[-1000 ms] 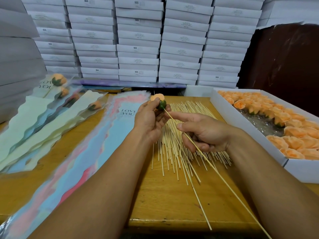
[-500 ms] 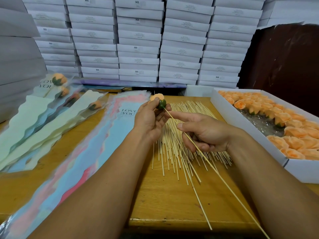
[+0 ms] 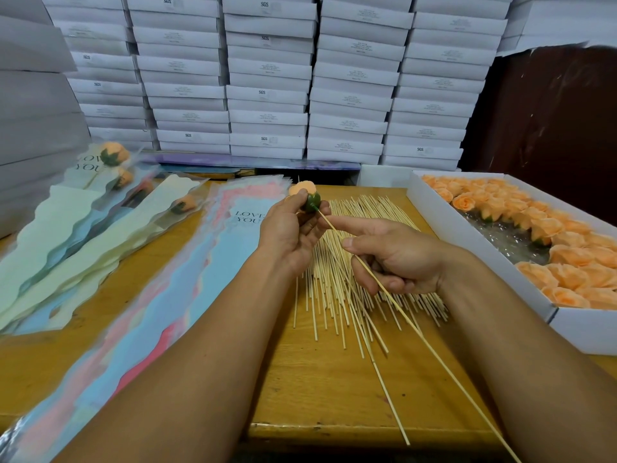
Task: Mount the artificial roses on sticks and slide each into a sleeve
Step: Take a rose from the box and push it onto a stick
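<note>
Little had changed since the earlier frames: left hand (image 3: 290, 232) still pinched the peach fabric rose (image 3: 304, 194) above the table, right hand (image 3: 397, 259) still gripped the thin wooden stick (image 3: 400, 312), tip in the rose's green base.

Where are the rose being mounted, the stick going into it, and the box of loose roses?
rose (image 3: 302, 190): head view, on its peach petals above the left thumb.
stick (image 3: 409, 320): head view, on the bare shaft below the right hand.
box of loose roses (image 3: 467, 242): head view, on its white near wall.
</note>
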Demonstrator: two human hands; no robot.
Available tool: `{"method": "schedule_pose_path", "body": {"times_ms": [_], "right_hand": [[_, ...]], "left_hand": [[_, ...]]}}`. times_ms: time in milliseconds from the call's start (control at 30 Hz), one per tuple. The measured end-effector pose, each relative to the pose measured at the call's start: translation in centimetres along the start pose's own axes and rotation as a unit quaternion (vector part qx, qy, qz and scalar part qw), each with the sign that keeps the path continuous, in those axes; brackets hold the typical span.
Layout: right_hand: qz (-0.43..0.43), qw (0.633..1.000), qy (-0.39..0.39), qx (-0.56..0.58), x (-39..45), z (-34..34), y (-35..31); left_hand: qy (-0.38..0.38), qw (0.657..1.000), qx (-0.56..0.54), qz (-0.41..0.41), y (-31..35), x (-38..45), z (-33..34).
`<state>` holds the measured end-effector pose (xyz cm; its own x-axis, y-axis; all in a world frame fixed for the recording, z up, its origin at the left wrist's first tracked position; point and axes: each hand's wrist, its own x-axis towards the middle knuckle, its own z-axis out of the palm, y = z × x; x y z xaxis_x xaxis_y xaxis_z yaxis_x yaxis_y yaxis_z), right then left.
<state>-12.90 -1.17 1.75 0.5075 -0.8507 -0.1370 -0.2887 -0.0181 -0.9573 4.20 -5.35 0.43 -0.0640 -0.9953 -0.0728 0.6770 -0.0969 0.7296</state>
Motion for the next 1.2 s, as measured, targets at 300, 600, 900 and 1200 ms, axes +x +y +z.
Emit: {"method": "schedule_pose_path", "body": {"times_ms": [300, 600, 900, 1200], "right_hand": [[0.001, 1.0, 0.007, 0.004, 0.1, 0.0, 0.1], [0.005, 1.0, 0.022, -0.011, -0.2, 0.5, -0.4], [-0.01, 0.999, 0.028, -0.014, -0.6, 0.9, -0.9], [-0.013, 0.999, 0.03, -0.008, -0.6, 0.9, -0.8]], "left_hand": [[0.003, 1.0, -0.012, -0.014, 0.0, 0.0, 0.1], [0.013, 1.0, -0.026, 0.007, 0.0, 0.1, 0.0], [0.004, 0.999, -0.044, 0.006, 0.1, 0.1, 0.1], [-0.004, 0.999, -0.044, 0.015, 0.0, 0.0, 0.2]]}}
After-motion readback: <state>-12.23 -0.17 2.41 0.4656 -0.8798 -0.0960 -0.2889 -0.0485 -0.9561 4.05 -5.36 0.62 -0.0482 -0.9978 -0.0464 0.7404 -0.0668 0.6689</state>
